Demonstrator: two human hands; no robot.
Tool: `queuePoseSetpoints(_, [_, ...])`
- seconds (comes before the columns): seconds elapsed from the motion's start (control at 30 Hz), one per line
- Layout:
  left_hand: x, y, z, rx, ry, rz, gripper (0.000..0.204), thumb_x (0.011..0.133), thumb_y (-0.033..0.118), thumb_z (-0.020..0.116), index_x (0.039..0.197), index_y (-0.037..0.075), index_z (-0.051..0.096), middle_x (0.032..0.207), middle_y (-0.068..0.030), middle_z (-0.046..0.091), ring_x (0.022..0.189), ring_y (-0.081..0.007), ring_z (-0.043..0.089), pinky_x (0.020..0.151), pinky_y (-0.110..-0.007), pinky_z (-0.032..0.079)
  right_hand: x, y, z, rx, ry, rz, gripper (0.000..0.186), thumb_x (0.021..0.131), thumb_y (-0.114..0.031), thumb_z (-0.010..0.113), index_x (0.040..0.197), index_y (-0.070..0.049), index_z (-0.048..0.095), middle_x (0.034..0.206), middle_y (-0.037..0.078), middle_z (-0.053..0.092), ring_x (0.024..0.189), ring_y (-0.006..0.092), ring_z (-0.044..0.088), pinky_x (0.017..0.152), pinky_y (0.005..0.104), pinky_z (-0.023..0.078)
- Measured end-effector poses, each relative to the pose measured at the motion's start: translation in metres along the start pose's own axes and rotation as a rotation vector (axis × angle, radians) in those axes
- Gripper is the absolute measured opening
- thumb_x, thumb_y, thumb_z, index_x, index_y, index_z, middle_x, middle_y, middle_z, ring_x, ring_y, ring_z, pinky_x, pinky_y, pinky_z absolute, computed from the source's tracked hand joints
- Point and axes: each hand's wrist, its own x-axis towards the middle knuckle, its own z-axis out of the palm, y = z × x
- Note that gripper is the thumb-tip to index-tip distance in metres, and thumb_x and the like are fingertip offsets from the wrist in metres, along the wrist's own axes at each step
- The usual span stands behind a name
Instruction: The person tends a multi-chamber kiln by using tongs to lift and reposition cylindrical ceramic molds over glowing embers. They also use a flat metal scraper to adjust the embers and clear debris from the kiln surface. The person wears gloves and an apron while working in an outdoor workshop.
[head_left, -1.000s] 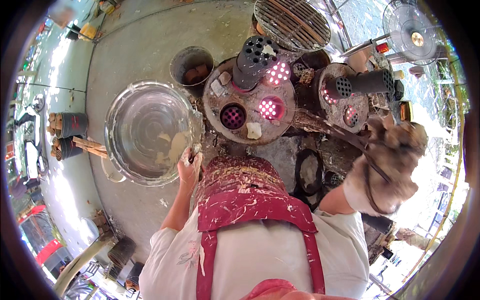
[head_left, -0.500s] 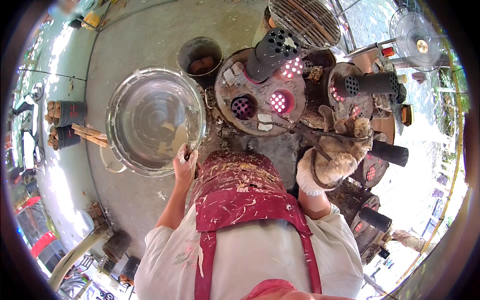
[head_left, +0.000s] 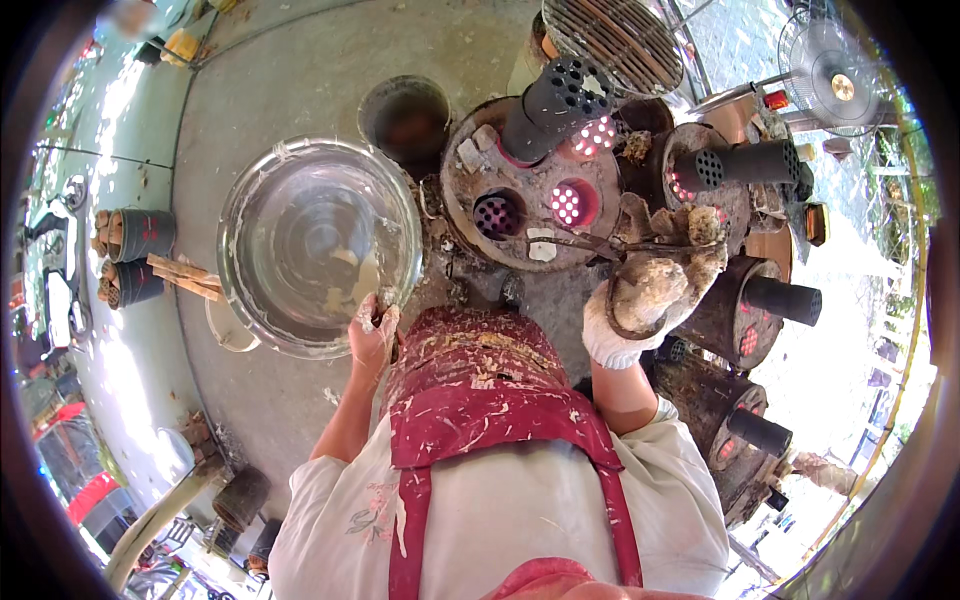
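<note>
My left hand point(head_left: 372, 335), bare and smeared with pale paste, has curled fingers at the near right rim of the wide metal basin point(head_left: 245, 200); what exactly they grip is hard to make out. Pale wet material lies inside the basin. My right hand point(head_left: 650, 300), in a thick dirty glove, grips long dark metal tongs point(head_left: 585, 245). Their tips reach over the near part of a round stove top point(head_left: 500, 175), by a glowing perforated briquette point(head_left: 566, 203) and a small pale piece point(head_left: 541, 243). A tall black briquette point(head_left: 540, 120) stands at the back of that stove.
Behind the basin is a bucket point(head_left: 404, 98). More stoves with black cylinders point(head_left: 760, 432) line my right. A grate point(head_left: 612, 40) and fan point(head_left: 840, 80) are at the back right. Buckets of wood point(head_left: 145, 235) and loose sticks point(head_left: 185, 275) are at the left.
My right gloved hand and the tongs have swung left and inward from the far right, uncovering stoves there. My left hand stays at the basin's rim. The view has shifted slightly.
</note>
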Motion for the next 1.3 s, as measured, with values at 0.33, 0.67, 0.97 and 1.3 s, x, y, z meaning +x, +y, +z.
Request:
queuePoseSetpoints(0.33, [0.001, -0.002, -0.004, -0.031, -0.003, 0.019, 0.020, 0.091, 0.005, 0.058, 0.110, -0.001, 0.057, 0.079, -0.0067, 0.062, 0.047, -0.0119, 0.052, 0.042, -0.025, 0.041, 0.012, 0.049, -0.025, -0.038, -0.054, 0.080, 0.032, 0.093, -0.017, 0.055, 0.123, -0.008, 0.051, 0.113, 0.006, 0.058, 0.101, 0.0177, 0.057, 0.088, 0.0331, 0.049])
queuePoseSetpoints(0.67, [0.005, 0.000, 0.003, -0.062, -0.017, 0.031, 0.013, 0.091, 0.006, 0.058, 0.102, 0.000, 0.056, 0.078, -0.0059, 0.060, 0.047, -0.0122, 0.052, 0.042, -0.025, 0.041, 0.027, -0.009, 0.057, -0.094, -0.062, 0.037, 0.038, 0.085, -0.016, 0.070, 0.120, -0.010, 0.054, 0.104, 0.005, 0.063, 0.080, 0.0186, 0.064, 0.066, 0.0338, 0.056])
queuePoseSetpoints(0.97, [0.007, 0.001, 0.006, -0.106, 0.005, 0.015, 0.014, 0.091, 0.002, 0.059, 0.104, -0.003, 0.057, 0.078, -0.0038, 0.057, 0.056, -0.0092, 0.051, 0.043, -0.025, 0.042, 0.050, -0.064, 0.077, -0.264, -0.157, -0.092, 0.044, 0.088, -0.035, 0.067, 0.116, -0.004, 0.055, 0.082, 0.000, 0.053, 0.069, 0.0096, 0.049, 0.068, 0.0323, 0.051])
queuePoseSetpoints(1.3, [0.011, 0.002, 0.009, -0.084, 0.019, 0.013, 0.013, 0.091, 0.007, 0.059, 0.100, -0.001, 0.056, 0.078, -0.0062, 0.059, 0.049, -0.0128, 0.052, 0.043, -0.027, 0.042, 0.089, -0.075, 0.033, -0.259, -0.213, -0.109, 0.046, 0.087, -0.038, 0.069, 0.113, -0.003, 0.056, 0.082, 0.001, 0.053, 0.069, 0.0103, 0.049, 0.068, 0.0351, 0.051])
